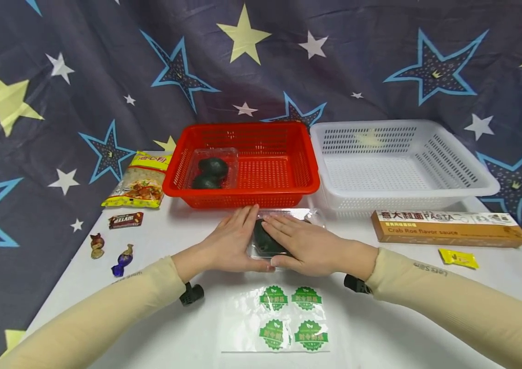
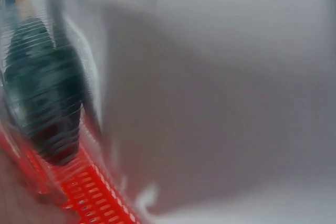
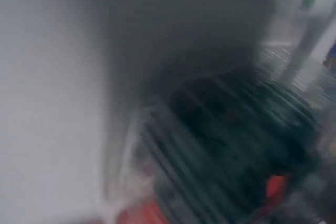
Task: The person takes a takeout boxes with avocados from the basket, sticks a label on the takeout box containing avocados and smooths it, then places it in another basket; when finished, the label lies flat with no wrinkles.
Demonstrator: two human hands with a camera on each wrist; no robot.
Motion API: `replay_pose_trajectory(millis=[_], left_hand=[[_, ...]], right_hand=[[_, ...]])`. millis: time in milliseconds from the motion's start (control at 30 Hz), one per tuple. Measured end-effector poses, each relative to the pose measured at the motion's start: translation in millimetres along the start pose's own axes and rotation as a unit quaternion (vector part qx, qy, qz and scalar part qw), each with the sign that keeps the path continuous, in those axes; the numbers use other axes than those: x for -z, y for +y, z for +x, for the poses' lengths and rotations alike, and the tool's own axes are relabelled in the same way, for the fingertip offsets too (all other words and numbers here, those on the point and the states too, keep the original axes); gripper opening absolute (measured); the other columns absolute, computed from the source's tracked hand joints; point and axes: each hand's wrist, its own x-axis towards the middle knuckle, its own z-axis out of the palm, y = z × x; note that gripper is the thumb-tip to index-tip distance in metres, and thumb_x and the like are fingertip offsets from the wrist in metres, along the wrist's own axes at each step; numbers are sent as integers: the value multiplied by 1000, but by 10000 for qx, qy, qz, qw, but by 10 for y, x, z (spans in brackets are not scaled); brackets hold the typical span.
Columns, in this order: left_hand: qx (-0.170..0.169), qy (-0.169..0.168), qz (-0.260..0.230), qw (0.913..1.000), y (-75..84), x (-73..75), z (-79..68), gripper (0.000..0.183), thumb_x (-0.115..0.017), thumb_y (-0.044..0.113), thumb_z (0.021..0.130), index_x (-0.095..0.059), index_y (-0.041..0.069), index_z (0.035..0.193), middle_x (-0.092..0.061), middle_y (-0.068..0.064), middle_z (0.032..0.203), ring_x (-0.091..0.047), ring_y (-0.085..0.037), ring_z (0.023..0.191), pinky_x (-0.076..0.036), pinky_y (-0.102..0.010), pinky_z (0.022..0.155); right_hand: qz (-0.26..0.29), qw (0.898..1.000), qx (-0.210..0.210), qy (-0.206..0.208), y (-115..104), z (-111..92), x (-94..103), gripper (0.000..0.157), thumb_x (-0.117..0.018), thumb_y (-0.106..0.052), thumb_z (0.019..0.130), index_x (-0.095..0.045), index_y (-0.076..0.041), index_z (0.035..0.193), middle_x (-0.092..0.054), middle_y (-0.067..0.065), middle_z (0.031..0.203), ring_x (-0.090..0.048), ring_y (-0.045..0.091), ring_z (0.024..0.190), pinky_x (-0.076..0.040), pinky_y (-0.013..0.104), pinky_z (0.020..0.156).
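Note:
A clear plastic box [image 1: 317,217] with dark green avocados [image 1: 265,241] in it sits on the white table, just in front of the red basket. My left hand [image 1: 229,245] lies along the box's left side, fingers straight and pointing forward. Flat across the top rests my right hand [image 1: 311,245], its straight fingers angled to the left and hiding part of the lid. The thumbs come close together at the near edge. Motion blurs the avocados [image 2: 44,93] in the left wrist view and the box's ribbed wall [image 3: 178,145] in the right wrist view.
A similar box of avocados [image 1: 212,171] stands inside the red basket [image 1: 242,193]. To its right is a white basket [image 1: 408,195]. Nearer me lies a sheet of green stickers [image 1: 242,328]. A pasta box [image 1: 450,230], a food bag [image 1: 138,179] and several candies [image 1: 124,220] flank the hands.

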Motion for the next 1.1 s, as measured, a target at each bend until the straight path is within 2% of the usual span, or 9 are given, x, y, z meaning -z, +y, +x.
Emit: replay_pose_trajectory(millis=[133,300,567,833,1100], left_hand=[[119,-86,131,9998,24,8,15,129,-48,87,66,-5,1,152,-14,-16,157,-17,-36,142,-19,-55,111],[279,-180,181,9993,23,15,1,129,-49,87,66,-4,3,153,-14,-15,157,-16,-36,143,-18,-54,112],[135,-45,73,9999,13,15,-15,129,-50,86,67,-5,1,152,-15,-18,157,-16,-39,142,-18,-56,112],[62,-35,54,10000,21,9,13,129,-51,86,67,-3,3,153,-17,-18,156,-17,-38,142,-18,-56,112],[56,64,25,10000,27,-5,-3,128,-54,83,67,-5,1,152,-16,-18,156,-17,-39,142,-17,-57,112]], right_hand=[[37,9999,-91,-74,-9,-82,-8,75,-33,-56,98,-23,-2,150,-17,10,157,-16,26,144,-18,41,115],[212,9997,-8,-137,7,-234,3,72,-36,-53,99,-24,-4,150,-18,9,158,-16,25,144,-19,43,115],[172,9995,204,140,41,-476,-8,69,-47,-43,98,-27,-3,150,-24,10,156,-22,27,143,-23,45,113],[216,9994,169,218,29,-430,-22,67,-40,-46,100,-27,-3,150,-23,10,156,-22,26,143,-23,44,113],[597,9981,156,-43,-48,-301,-33,72,-37,-52,99,-23,-6,151,-19,7,158,-18,22,144,-21,41,114]])
